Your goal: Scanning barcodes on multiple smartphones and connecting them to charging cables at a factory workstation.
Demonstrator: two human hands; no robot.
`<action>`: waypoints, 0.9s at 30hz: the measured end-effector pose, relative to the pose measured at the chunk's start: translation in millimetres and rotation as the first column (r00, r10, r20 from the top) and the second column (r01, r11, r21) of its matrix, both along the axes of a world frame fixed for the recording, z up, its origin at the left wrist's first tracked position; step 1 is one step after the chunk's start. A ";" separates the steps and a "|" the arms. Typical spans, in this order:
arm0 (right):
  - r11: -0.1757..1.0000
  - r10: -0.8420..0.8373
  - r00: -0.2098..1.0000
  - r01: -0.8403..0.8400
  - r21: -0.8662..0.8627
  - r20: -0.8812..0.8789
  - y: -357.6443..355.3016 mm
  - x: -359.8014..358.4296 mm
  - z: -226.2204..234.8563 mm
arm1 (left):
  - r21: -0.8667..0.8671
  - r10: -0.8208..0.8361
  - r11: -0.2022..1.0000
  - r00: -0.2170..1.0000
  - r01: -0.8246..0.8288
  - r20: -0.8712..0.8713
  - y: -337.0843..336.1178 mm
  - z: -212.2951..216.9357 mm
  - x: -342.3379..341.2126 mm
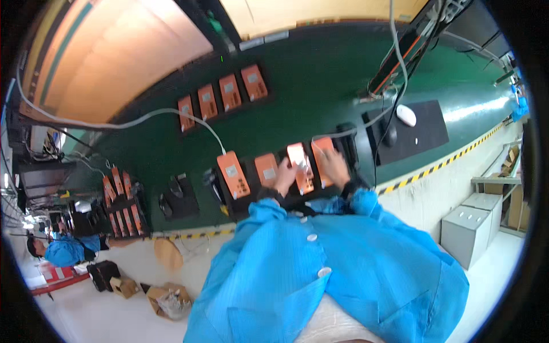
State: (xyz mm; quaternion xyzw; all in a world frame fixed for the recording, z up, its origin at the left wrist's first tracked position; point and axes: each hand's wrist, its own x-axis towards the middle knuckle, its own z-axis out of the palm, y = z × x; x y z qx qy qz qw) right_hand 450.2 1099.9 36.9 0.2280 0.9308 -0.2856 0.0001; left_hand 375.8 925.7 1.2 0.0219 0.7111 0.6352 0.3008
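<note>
Flat orange, phone-like slabs lie in a row on dark pads on the green bench. My left hand [284, 176], fingers closed together, is at the left edge of a shiny slab [301, 166] that reflects the light. My right hand [336, 166] lies over the right side of the rightmost slab [322, 151], its fingers curled and partly hidden. A grey cable reaches the top of that slab. Left of my hands sits another slab [265, 169]. Farther left, a slab [231, 174] with a pale label and dark round spots has a white cable at its top end.
Several more orange slabs [230, 92] lie in a far row; others stand in a rack [126, 206] at left. A white mouse [406, 115] rests on a black mat [426, 134]. Striped tape [414, 178] marks the bench edge. A person in blue [64, 251] is at far left.
</note>
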 end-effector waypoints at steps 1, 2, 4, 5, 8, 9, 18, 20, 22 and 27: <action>0.966 0.185 0.971 -0.151 0.210 -0.155 25.7 6.8 -30.4 | -0.073 -0.105 0.993 0.976 0.092 -0.192 6.6 -0.6 1.2; 0.979 0.188 0.943 -0.158 0.130 -0.274 35.1 3.4 -34.5 | 0.058 -0.090 0.994 0.994 0.094 -0.065 6.2 5.9 2.0; 0.946 0.214 0.946 -0.263 -0.190 -0.243 25.5 -11.9 36.5 | 0.183 -0.041 0.982 0.999 0.036 0.023 -7.2 15.1 5.1; 0.864 0.162 0.965 -0.239 -0.443 -0.205 23.3 -16.6 58.9 | 0.226 -0.056 0.973 0.998 0.051 0.019 -10.6 19.3 4.5; 0.777 0.165 0.942 -0.306 -0.550 -0.291 18.7 -27.6 84.1 | 0.162 -0.174 0.971 0.985 0.174 -0.017 -13.7 47.2 0.7; 0.773 0.169 0.944 -0.305 -0.556 -0.283 14.4 -31.8 84.5 | 0.186 -0.242 0.954 0.970 0.237 0.002 -13.5 54.2 -0.2; 0.687 0.236 0.944 -0.329 -0.647 -0.230 -11.2 -42.2 76.9 | 0.130 -0.196 0.971 0.979 0.202 -0.056 -23.9 60.2 3.8; 0.716 0.227 0.949 -0.315 -0.623 -0.219 -9.8 -44.5 76.3 | 0.140 -0.213 0.966 0.976 0.216 -0.037 -22.3 62.3 1.2; 0.705 0.210 0.952 -0.306 -0.640 -0.224 -8.0 -46.9 73.5 | 0.158 -0.218 0.963 0.976 0.219 -0.026 -20.5 64.2 0.3; 0.739 0.250 0.958 -0.283 -0.612 -0.141 -10.6 -47.4 82.4 | 0.175 -0.220 0.958 0.974 0.227 -0.057 -18.7 61.8 0.1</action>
